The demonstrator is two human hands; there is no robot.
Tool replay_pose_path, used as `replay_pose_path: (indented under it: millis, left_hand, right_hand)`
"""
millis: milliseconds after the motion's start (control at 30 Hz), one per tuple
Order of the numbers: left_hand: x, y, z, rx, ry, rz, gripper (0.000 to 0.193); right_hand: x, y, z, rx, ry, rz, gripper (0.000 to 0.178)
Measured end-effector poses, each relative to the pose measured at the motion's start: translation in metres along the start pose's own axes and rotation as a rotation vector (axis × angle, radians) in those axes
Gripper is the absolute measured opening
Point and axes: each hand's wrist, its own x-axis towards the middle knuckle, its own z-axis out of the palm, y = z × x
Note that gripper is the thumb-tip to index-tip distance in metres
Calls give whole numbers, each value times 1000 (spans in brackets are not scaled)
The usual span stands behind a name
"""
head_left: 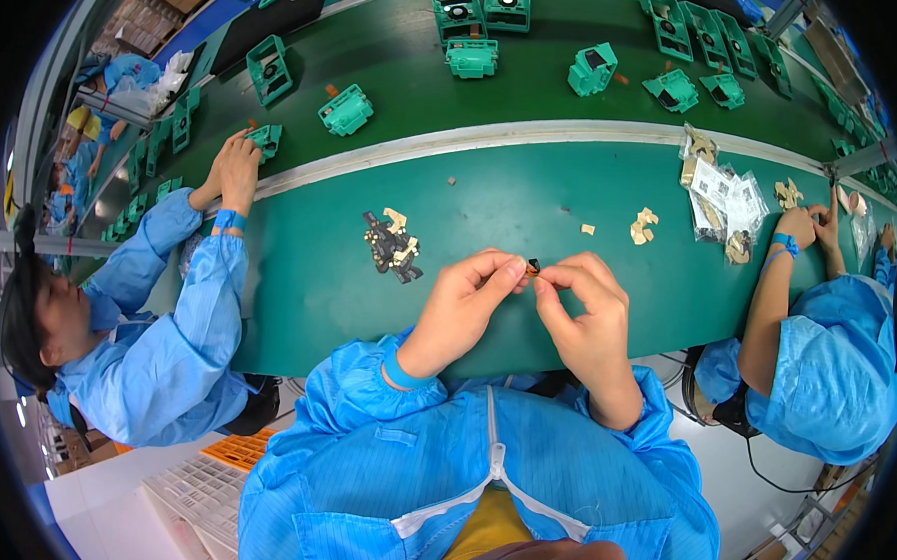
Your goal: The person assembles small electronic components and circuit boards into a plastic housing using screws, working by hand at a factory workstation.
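My left hand and my right hand meet above the near part of the green table. Pinched between their fingertips is a small black and orange part; the fingers cover much of it, and its exact kind cannot be made out. To the left of my hands lies a loose pile of small black and tan pieces. Beyond my right hand are a little heap of tan pieces and a single tan piece.
Clear plastic bags with printed labels lie at the right. Past a pale rail, green fixtures stand on a dark green belt. A co-worker's hand touches a fixture at left; another person works at right.
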Motion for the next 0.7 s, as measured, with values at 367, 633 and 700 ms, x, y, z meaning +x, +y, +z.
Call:
replay_pose_path:
  millis: [367,633,700]
  left_hand:
    - [2,0,-2,32,-30,7,28]
    - [4,0,-5,49,-24,-13,29]
    - [5,-1,-5,46,-23,-8,29]
  right_hand:
    - [4,0,-2,-36,-35,-18,9]
    - [5,0,0,-41,-27,-18,11]
    - [6,0,0,-46,-31,-23,11]
